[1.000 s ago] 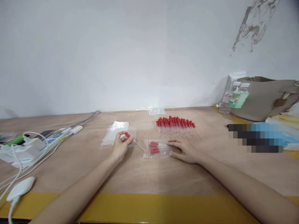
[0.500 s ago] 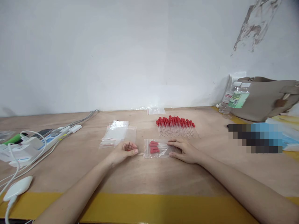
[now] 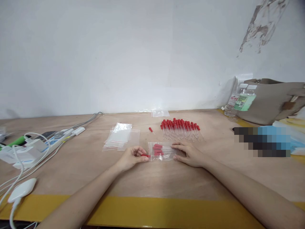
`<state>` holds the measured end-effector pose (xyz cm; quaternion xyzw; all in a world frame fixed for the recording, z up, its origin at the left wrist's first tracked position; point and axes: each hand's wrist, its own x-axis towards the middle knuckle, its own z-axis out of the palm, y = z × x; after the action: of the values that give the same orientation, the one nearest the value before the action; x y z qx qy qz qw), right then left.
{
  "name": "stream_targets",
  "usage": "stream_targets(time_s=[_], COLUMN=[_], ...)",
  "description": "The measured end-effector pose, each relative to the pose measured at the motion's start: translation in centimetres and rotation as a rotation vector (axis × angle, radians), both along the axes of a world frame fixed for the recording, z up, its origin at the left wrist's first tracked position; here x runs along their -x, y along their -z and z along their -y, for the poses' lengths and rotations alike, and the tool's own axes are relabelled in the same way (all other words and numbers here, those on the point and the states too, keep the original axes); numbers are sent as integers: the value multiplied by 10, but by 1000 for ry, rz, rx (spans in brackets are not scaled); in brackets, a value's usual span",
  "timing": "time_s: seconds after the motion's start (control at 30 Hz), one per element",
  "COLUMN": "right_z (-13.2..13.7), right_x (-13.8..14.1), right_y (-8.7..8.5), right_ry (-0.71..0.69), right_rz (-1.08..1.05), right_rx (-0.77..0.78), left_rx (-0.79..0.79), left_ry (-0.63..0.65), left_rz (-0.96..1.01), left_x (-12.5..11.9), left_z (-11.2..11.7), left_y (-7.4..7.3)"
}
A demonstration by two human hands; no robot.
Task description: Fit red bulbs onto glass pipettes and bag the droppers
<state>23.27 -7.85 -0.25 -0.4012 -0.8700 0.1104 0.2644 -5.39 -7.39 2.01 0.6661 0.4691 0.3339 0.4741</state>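
My left hand (image 3: 134, 158) pinches a dropper by its red bulb (image 3: 145, 156), right at the open left end of a clear zip-lock bag (image 3: 168, 156). The dropper's thin stem points right, into the bag. Several red-bulbed droppers (image 3: 158, 149) lie inside, bulbs toward the left. On the bag's right end, my right hand (image 3: 188, 154) grips it against the table between thumb and fingers. Behind the bag, a row of droppers (image 3: 180, 127) with red bulbs and clear stems lies side by side. One loose dropper (image 3: 151, 129) sits apart to its left.
A stack of clear zip bags (image 3: 120, 136) lies left of centre; another bag (image 3: 160, 113) is by the wall. At far left are a power strip (image 3: 53, 141), chargers and cables. Bottles (image 3: 245, 98), a grey handbag (image 3: 271, 100) and a blurred-out patch (image 3: 262, 141) occupy the right.
My left hand has moved right, bringing the dropper's bulb up to the bag's mouth. A single dropper now shows apart from the row. My right hand stays on the bag.
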Motion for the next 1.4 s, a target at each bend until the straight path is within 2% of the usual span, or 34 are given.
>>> stream_targets(time_s=[0.2,0.3,0.4,0.5,0.7,0.93,1.07,1.23,1.4], right_z=[0,2,3,6,9,10,11,12,13], right_x=[2,5,7,9,12,15,13,9,8], right_y=[2,2,1,0,0,2,0,-2,-3], right_ry=[24,20,18,17,67,69,67,69,52], right_rz=[15,22,8,2,14,7,8,-7,-5], right_rx=[-25,-36,-35,-22,-34,-28,-21,-23,-8], left_rx=[0,-67,-198,-265,-259,-257,-204,-111,1], left_ry=[51,41,-5,-106,-142,-155,-148,-197,-81], left_rz=[-38,-117,-154,-114,-140,-157,-118,-60,-11], left_x=[-7,-12,-16,-15,-13,-20,-21,-22,-20], left_z=[4,4,0,-5,-4,-4,-6,1,8], left_y=[-2,3,12,17,16,22,18,1,-11])
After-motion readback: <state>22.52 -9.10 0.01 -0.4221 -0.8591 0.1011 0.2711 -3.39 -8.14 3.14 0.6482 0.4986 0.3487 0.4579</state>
